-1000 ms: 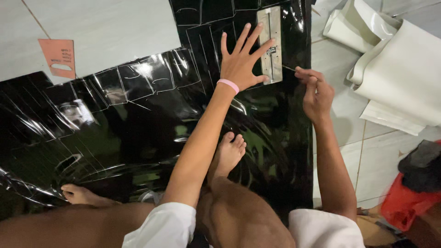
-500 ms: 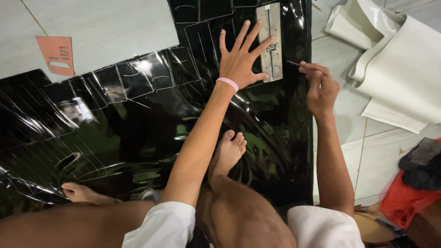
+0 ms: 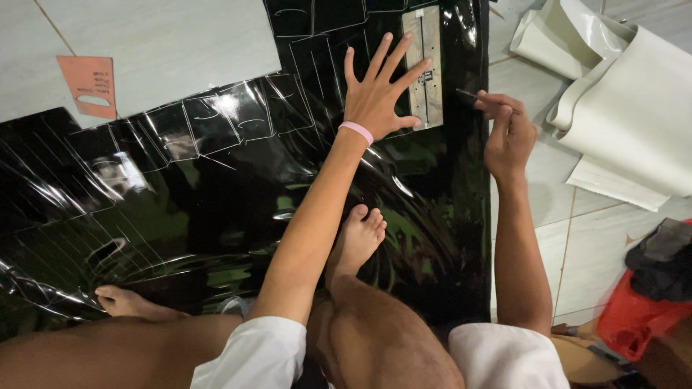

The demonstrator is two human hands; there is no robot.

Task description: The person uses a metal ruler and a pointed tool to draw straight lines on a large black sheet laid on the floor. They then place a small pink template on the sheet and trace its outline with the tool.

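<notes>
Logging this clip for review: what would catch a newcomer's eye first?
A glossy black sheet covers most of the floor, scored with pale outlines. The left hand presses a grey metal template flat near its top edge, while the right hand pinches a thin marking tool beside it.

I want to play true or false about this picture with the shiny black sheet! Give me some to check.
1. The left hand lies flat with spread fingers on the black sheet. True.
2. The right hand holds a big hammer. False: it pinches a thin pen-like tool.
3. A grey template lies on the sheet beside the left hand. True.
4. The wristband is green. False: it is pink.
5. Pale rolled material lies on the tiled floor at the right. True.
</notes>
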